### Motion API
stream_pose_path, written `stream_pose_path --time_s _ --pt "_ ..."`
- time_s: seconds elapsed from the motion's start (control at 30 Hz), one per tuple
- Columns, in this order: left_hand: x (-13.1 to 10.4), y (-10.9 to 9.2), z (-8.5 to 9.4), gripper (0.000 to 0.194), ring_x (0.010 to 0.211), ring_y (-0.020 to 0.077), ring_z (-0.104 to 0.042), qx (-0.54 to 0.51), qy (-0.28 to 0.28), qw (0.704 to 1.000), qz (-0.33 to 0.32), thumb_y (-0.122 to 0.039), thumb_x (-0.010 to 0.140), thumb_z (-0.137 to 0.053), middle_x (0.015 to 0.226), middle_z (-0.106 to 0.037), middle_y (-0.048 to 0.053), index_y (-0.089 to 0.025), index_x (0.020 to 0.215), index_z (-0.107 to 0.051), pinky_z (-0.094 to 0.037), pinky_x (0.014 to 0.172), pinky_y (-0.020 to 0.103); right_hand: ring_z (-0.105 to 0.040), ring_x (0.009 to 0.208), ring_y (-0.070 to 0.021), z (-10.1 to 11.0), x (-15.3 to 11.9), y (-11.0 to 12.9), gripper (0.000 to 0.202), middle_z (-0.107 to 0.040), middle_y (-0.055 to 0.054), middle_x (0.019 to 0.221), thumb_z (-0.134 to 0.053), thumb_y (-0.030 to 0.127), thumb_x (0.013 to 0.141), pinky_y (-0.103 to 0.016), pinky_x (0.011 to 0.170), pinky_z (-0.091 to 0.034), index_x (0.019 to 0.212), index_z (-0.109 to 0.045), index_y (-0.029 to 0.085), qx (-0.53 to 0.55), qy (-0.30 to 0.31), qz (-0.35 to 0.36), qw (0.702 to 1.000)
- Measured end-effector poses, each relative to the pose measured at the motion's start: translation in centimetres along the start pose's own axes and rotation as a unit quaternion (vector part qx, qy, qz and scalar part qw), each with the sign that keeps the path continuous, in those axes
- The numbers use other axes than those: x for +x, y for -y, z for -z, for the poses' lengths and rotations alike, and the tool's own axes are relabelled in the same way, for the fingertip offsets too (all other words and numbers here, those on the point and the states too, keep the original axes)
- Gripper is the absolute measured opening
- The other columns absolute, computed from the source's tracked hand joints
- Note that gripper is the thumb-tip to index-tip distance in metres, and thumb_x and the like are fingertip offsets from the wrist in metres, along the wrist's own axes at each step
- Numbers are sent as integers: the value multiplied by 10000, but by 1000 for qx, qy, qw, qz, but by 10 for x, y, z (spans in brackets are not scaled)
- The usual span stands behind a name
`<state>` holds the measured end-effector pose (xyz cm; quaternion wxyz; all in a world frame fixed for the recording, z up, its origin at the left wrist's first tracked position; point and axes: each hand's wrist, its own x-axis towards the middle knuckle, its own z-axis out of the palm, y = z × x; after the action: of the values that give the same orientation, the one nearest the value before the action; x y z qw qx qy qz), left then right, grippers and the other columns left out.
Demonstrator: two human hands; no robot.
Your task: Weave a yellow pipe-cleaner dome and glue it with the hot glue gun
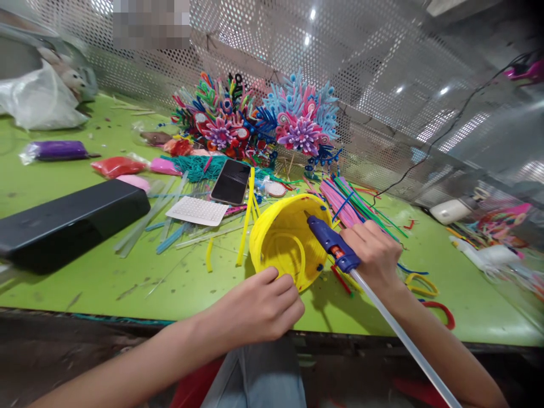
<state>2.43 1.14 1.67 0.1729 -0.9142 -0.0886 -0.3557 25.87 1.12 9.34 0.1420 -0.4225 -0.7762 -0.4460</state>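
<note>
A yellow bowl-shaped basket [314, 243] lies tilted on its side near the table's front edge, its opening towards me. Dark blue bits dot its rim. My left hand [266, 303] is closed at the basket's near rim, its fingertips partly hidden. A thin yellow strip [302, 252] curves inside the basket, one end close to those fingers; I cannot tell whether they pinch it. My right hand [374, 249] grips a blue hot glue gun [327, 238], whose nozzle points into the basket by the upper inner wall. A long translucent glue stick [399, 328] sticks out of its back.
Two colourful pipe-cleaner flower pieces [301, 130] stand at the back. A phone [230, 181], a white bead sheet [198, 211] and a black box [76, 221] lie left of the basket. Pipe cleaners [340, 204] lie behind it. A red seat [195, 385] shows below.
</note>
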Motion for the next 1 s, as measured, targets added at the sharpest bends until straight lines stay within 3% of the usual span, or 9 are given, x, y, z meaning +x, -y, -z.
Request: stream_pose_path --time_s 0.77,1.0 --pt "-1 0 0 139 662 164 -458 4 5 1000 4 -179 912 -589 675 -556 8 -155 781 -550 -243 608 340 -385 632 -175 6 -7 -8 355 -474 -14 546 -469 191 927 -321 601 -258 577 -519 211 2 -10 -12 1000" --pt "0 0 1 142 663 166 -445 1 2 1000 3 -175 924 -573 681 -551 7 -152 786 -545 -237 610 341 -384 623 -162 8 -11 -12 332 -483 -1 532 -564 198 917 -318 585 -259 587 -536 205 -11 -35 -11 999"
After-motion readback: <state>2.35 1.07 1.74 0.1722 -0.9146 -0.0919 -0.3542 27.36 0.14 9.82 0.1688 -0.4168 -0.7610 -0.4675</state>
